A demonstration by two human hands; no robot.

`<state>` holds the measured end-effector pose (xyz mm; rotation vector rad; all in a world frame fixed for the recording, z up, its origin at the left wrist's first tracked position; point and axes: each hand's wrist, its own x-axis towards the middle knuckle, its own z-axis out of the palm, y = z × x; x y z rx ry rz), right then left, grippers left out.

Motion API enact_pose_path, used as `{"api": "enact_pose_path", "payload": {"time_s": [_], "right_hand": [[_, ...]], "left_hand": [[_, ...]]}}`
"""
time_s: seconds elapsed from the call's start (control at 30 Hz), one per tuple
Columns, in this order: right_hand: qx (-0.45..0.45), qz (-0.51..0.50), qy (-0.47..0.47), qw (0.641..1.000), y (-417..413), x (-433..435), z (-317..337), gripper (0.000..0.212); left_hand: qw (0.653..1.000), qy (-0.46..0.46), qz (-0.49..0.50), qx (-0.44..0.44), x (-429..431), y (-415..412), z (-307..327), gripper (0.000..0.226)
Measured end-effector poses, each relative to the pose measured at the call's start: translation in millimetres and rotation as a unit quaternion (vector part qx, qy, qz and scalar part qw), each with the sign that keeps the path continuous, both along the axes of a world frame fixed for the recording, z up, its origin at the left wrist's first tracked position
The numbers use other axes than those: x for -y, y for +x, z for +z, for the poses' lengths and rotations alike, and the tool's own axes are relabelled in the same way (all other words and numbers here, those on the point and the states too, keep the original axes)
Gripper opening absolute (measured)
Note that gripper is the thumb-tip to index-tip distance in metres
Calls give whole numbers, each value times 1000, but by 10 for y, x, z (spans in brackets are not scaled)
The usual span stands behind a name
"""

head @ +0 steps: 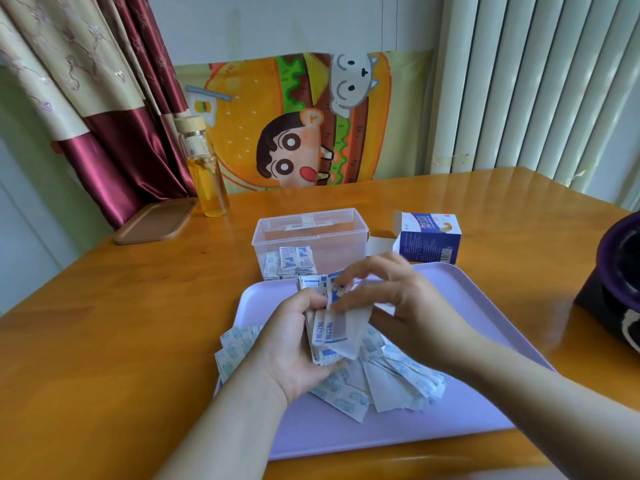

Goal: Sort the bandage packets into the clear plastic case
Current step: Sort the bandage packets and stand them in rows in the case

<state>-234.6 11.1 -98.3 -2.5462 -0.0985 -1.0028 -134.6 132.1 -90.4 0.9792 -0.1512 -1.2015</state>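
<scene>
My left hand (294,344) grips a stack of white and blue bandage packets (332,327) above the lilac tray (381,431). My right hand (398,299) pinches the top end of that stack with thumb and fingers. Several loose packets (391,379) lie fanned out on the tray beneath both hands. Just beyond the tray stands the clear plastic case (310,233), lid off, with a row of packets (291,263) standing upright against its near left wall.
An opened blue and white bandage box (429,239) stands right of the case. A glass bottle of yellow liquid (206,171) and a brown lid (156,221) sit at the back left. A dark purple object (616,282) is at the table's right edge.
</scene>
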Motion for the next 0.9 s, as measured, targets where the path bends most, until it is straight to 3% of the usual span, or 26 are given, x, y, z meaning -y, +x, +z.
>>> {"api": "enact_pose_path", "payload": {"time_s": [0.13, 0.3, 0.33, 0.4, 0.47, 0.53, 0.6, 0.77, 0.9], "right_hand": [[-30, 13, -2, 999, 29, 21, -131, 31], [-67, 7, -37, 997, 43, -5, -90, 38], [-74, 10, 0, 997, 31, -9, -73, 41], [-93, 22, 177, 980, -13, -32, 17, 46], [-99, 31, 358, 928, -36, -62, 104, 44], [-112, 10, 438, 892, 1, -88, 127, 40], [-142, -18, 466, 873, 56, -134, 131, 38], [-182, -77, 486, 851, 152, -134, 43, 23], [-179, -71, 452, 871, 187, -154, 27, 23]], "left_hand": [[999, -37, -5, -32, -12, -43, -29, 30], [1000, -10, 23, -10, -8, -57, -38, 27], [999, -8, 41, -17, -4, -41, -46, 25], [996, -8, 80, -39, 9, 7, -70, 19], [992, -15, 110, -63, 18, 34, -96, 16], [990, -19, 121, -73, 38, 21, -111, 15], [990, -26, 123, -62, 61, -1, -121, 16], [989, -49, 124, -57, 86, 6, -130, 45], [987, -64, 145, -39, 95, 39, -171, 39]]}}
